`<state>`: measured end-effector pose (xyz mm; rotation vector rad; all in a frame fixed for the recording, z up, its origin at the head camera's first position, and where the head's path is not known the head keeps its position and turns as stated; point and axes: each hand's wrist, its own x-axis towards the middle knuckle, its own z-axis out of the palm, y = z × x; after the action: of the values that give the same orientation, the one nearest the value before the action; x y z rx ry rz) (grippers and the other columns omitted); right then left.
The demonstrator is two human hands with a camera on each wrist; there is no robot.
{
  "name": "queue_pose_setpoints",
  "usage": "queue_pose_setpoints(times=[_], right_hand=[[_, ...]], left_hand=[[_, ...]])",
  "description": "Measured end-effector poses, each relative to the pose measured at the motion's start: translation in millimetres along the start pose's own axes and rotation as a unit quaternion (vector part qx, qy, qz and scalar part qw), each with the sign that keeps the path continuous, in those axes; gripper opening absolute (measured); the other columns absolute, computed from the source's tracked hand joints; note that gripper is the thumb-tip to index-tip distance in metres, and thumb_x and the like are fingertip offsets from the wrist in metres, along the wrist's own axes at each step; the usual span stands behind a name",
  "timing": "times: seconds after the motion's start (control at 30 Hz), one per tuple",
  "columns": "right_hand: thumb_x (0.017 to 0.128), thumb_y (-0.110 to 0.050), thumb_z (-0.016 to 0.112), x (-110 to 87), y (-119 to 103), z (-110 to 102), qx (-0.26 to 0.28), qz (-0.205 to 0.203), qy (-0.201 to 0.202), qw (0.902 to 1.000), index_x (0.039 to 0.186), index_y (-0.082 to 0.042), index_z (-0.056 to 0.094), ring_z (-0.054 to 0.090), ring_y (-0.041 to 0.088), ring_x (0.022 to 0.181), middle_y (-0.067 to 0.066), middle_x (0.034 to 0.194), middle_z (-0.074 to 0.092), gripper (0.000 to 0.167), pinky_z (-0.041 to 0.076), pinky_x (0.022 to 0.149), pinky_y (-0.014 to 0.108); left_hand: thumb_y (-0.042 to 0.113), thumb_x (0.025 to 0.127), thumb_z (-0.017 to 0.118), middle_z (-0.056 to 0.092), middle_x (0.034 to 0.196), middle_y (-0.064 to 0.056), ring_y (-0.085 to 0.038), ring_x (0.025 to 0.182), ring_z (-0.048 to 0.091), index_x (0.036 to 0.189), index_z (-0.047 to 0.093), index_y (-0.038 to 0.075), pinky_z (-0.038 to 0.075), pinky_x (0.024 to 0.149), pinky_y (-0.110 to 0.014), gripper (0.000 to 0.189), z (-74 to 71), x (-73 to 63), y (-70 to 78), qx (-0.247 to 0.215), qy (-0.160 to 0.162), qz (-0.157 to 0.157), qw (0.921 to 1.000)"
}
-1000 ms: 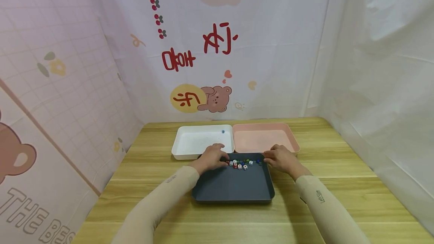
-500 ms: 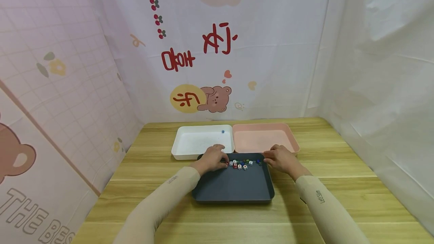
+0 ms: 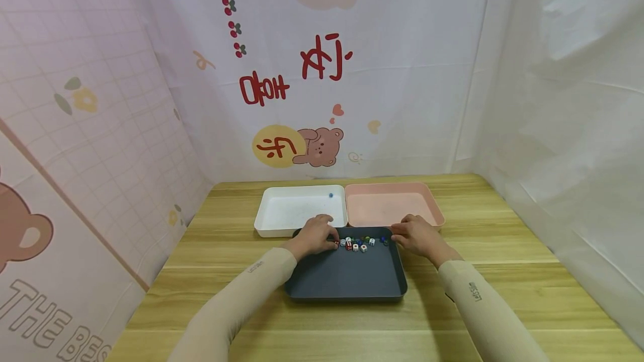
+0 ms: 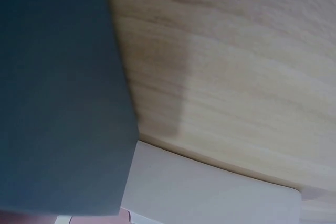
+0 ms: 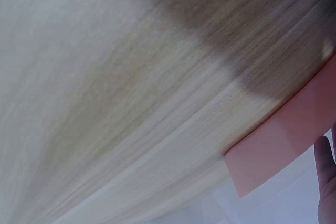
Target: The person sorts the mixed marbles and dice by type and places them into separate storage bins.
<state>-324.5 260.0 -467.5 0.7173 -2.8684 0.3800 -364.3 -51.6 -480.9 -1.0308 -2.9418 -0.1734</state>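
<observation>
A dark grey tray point(image 3: 347, 284) lies on the wooden table, with dice and dark glassy pieces gathered along its far side. My left hand point(image 3: 314, 236) reaches over the tray's far left corner, thumb and forefinger curved in about a red die point(image 3: 336, 243). White dice point(image 3: 356, 248) and another red die point(image 3: 349, 246) lie just right of those fingertips. At the far right corner is my right hand point(image 3: 417, 235), its fingertips right at the rim near a small blue piece point(image 3: 383, 239); I cannot tell whether they grip anything. In the right wrist view, a finger point(image 5: 324, 161) shows beside the pink tray.
Behind the dark tray stand a white tray point(image 3: 287, 229) holding one small blue piece point(image 3: 331, 195), and a pink tray point(image 3: 389, 187) on its right. Their facing sides meet. White cloth point(image 3: 402, 127) with printed pictures hangs behind the table point(image 3: 201, 256) and along both sides.
My left thumb and forefinger have closed in slightly around the red die, which shows a little less. The right hand and the trays have stayed in place.
</observation>
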Motion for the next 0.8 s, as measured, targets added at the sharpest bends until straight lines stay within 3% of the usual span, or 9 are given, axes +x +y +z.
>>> queue_pose_setpoints(times=[0.17, 0.33, 0.8], right_hand=[[0.096, -0.025, 0.068, 0.6, 0, 1, 0.001, 0.001, 0.003, 1.0, 0.118, -0.004, 0.072, 0.058, 0.04, 0.1, 0.018, 0.107, 0.062, 0.031, 0.048, 0.088, 0.053], [0.096, -0.025, 0.067, 0.4, 1, 1, 0.003, -0.001, 0.004, 1.0, 0.118, -0.004, 0.072, 0.058, 0.04, 0.1, 0.018, 0.107, 0.062, 0.031, 0.048, 0.088, 0.053], [0.096, -0.025, 0.068, 0.2, -1, -1, -0.004, 0.0, 0.001, 1.0, 0.117, -0.004, 0.073, 0.058, 0.038, 0.098, 0.016, 0.105, 0.062, 0.03, 0.048, 0.087, 0.052]], left_hand=[[0.034, 0.09, 0.075, 0.055, 0.135, -0.016, -0.031, 0.132, 0.044, 0.098, 0.078, 0.019, 0.038, 0.107, -0.049, 0.017, -2.7, -0.7, -2.0, -0.008, 0.003, 0.007, 0.9999], [0.032, 0.089, 0.075, 0.055, 0.136, -0.016, -0.031, 0.132, 0.044, 0.098, 0.078, 0.019, 0.037, 0.108, -0.048, 0.016, -10.1, -1.9, -0.1, -0.011, -0.008, -0.006, 0.9999], [0.033, 0.088, 0.077, 0.054, 0.137, -0.017, -0.031, 0.132, 0.043, 0.096, 0.078, 0.019, 0.036, 0.109, -0.049, 0.016, -22.9, -1.8, -1.0, -0.032, 0.008, -0.007, 0.9994]])
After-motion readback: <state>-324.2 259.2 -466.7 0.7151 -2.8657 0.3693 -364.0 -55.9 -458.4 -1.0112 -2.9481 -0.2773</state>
